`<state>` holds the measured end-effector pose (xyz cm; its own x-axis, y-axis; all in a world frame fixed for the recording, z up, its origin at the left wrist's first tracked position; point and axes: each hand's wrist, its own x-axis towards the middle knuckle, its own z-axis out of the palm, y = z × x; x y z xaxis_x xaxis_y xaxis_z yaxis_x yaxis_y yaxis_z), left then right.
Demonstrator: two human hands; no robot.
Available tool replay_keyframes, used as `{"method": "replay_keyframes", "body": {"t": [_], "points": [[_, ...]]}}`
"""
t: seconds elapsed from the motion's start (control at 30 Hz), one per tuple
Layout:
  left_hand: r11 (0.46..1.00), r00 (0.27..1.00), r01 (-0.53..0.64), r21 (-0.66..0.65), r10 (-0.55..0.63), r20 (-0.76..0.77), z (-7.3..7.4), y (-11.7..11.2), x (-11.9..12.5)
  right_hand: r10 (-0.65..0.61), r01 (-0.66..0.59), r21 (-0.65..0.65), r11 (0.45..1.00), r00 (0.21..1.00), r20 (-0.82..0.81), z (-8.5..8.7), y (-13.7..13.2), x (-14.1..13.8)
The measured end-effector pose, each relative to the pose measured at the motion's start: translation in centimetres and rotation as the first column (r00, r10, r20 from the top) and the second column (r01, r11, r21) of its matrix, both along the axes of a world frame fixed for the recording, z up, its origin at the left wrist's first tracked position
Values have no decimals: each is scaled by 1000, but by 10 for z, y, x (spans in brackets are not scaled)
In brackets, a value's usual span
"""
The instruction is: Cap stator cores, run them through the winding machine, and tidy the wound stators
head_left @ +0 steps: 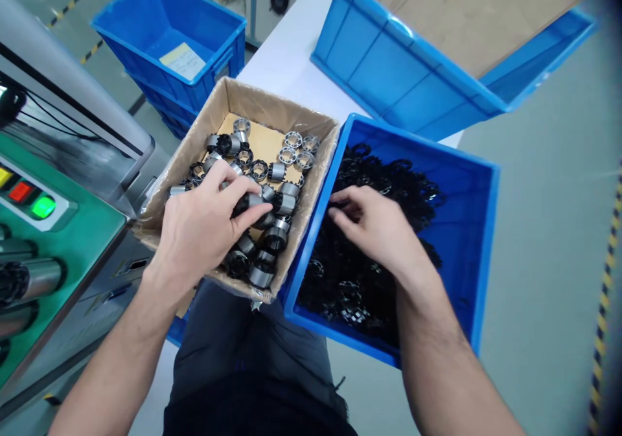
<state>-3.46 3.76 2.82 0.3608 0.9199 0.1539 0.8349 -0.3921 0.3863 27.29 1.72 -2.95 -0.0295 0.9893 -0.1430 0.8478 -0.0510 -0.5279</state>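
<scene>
My left hand (208, 219) reaches over a lined cardboard box (311, 229), its thumb and fingers closed round a steel stator core (247, 203). More silver cores (262, 269) with black toothed ends lie loosely in the box, mostly on their sides. A few bare ring-shaped cores (293, 139) stand on end at the far right corner. Inside the blue bin (469, 241) to the right, my right hand (369, 222) is pinched near the left wall. Small black parts (359, 274) are heaped below it; what its fingertips hold blends into the dark pile.
Another blue bin (389, 54) with cardboard in it stands behind on the white table (286, 47). Stacked blue bins (170, 28), the top one holding a paper slip, sit back left. At left, a green machine panel (97, 222) has lit buttons and metal cylinders.
</scene>
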Motion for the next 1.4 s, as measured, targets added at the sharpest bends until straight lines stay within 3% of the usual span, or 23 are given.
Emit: {"method": "replay_keyframes", "body": {"t": [0.07, 0.17, 0.27, 0.33, 0.4, 0.5, 0.57, 0.63, 0.73, 0.83, 0.9, 0.97, 1.07, 1.13, 1.23, 1.33, 1.4], "points": [[1000, 998, -15, -4, 15, -57, 5, 7, -1, 160, -132, -223, 966, 980, 116, -11, 3, 2], [997, 970, -25, -73, 42, 240, 7, 3, 6, 262, -214, -336, 917, 960, 103, -24, 5, -7], [965, 787, 99, -244, 74, 613, -1, -11, 20, 293, -231, -380, 896, 950, 112, -28, 5, -12], [914, 654, 205, -351, 139, 744, -11, -22, 29, 303, -236, -394, 889, 946, 117, -26, 4, -12], [863, 542, 298, -408, 199, 816, -24, -31, 37, 307, -242, -393, 887, 945, 110, -22, 3, -9], [810, 365, 436, -391, 238, 900, -42, -38, 42, 292, -243, -357, 902, 952, 87, -18, 5, -5], [793, 263, 483, -370, 272, 926, -47, -40, 42, 250, -213, -303, 929, 964, 87, -16, 8, 0], [771, 205, 497, -398, 342, 917, -47, -39, 42, 182, -156, -229, 961, 978, 101, -13, 11, 6], [692, 197, 528, -492, 463, 864, -43, -39, 42, 81, -72, -103, 992, 993, 88, 2, 9, 13], [673, 257, 508, -538, 478, 840, -41, -41, 43, 118, -94, 130, 987, 973, -197, 28, -2, 9], [682, 296, 497, -537, 449, 843, -40, -43, 42, 300, -189, 282, 941, 851, -432, 44, -11, -1], [686, 348, 496, -532, 404, 846, -39, -44, 41, 463, -306, 357, 882, 702, -542, 56, -18, -13], [719, 416, 484, -498, 312, 854, -37, -47, 38, 542, -400, 365, 841, 617, -571, 58, -23, -29], [708, 381, 504, -495, 332, 863, -37, -50, 37, 507, -367, 349, 862, 619, -600, 53, -26, -34], [679, 293, 537, -501, 407, 865, -39, -55, 37, 378, -183, 344, 921, 632, -676, 42, -30, -41], [697, 325, 497, -517, 403, 856, -39, -58, 39, 242, -4, 295, 956, 583, -776, 37, -33, -50], [702, 340, 468, -537, 417, 843, -38, -58, 40, 138, 35, 184, 982, 525, -840, 37, -34, -55]]}}
